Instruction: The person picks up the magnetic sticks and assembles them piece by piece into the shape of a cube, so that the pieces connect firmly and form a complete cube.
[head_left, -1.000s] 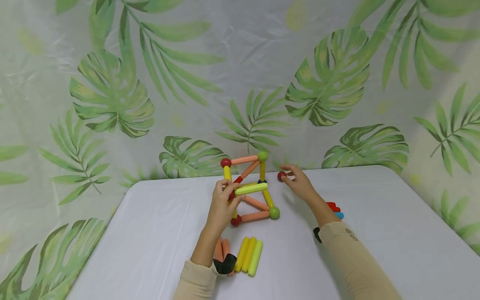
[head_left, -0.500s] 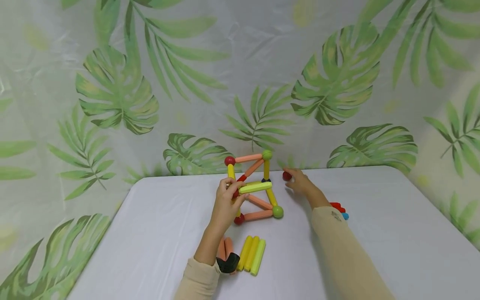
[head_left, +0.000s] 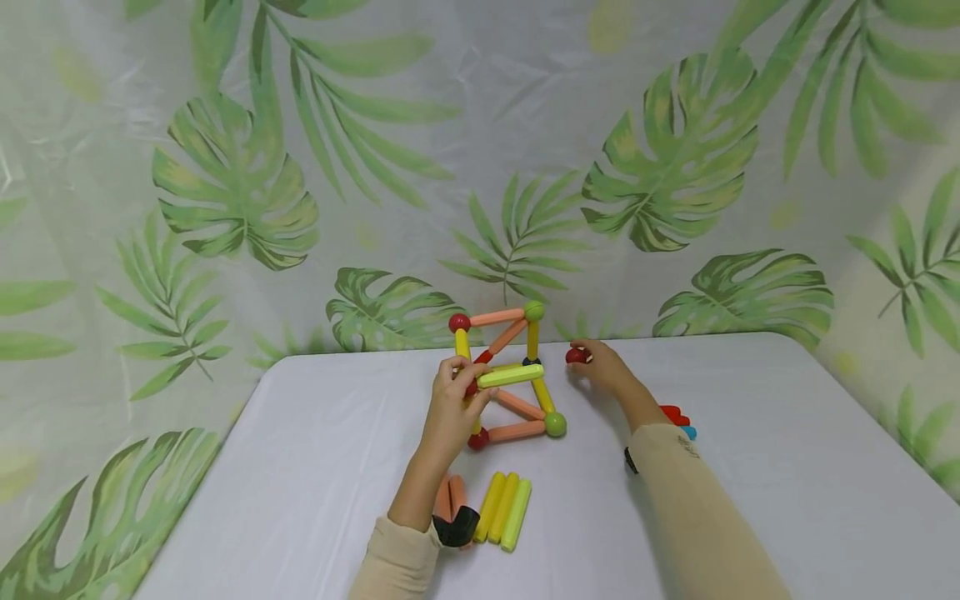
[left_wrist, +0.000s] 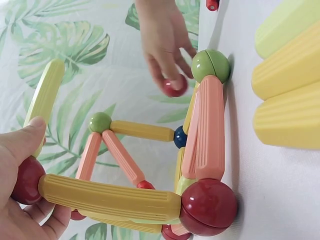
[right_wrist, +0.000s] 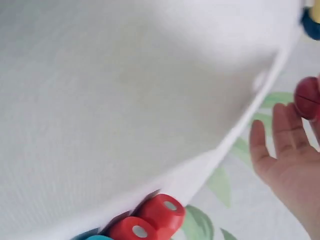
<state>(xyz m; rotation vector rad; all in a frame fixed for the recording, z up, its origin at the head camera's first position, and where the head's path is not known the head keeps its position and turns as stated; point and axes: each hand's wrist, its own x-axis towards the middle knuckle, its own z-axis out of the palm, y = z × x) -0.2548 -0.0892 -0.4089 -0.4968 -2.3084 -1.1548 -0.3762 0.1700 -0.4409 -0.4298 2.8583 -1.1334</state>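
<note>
We had the lime rod (head_left: 512,377) in our left hand (head_left: 452,402), with its long axis lying nearly level across the head view and its free end pointing to the right. Our left fingers were curled about the red corner ball (left_wrist: 27,180), where the near end of the rod met it, and the left wrist view showed our thumb laid against the rod itself.

Our right hand (head_left: 600,372) pinched a loose red ball (head_left: 577,356) at its fingertips, with the other fingers partly spread in the right wrist view. That ball was near the back edge of the counter (head_left: 360,475), on the free-end side of the rod and roughly on the line of its axis as the head view had it. Across that view, then, the right hand was nearer to the bare tip. Depth told otherwise: in the left wrist view the rod and the ball stood well apart, so we judged that the gap ran mostly front to back.

Between our hands stood the frame of rods and balls (head_left: 520,405), and the tip overlapped its dark blue ball (head_left: 531,362) in sight; we could not see contact there. Loose yellow rods (head_left: 504,507) lay nearer us, and red rods (head_left: 671,412) lay by our right forearm.
</note>
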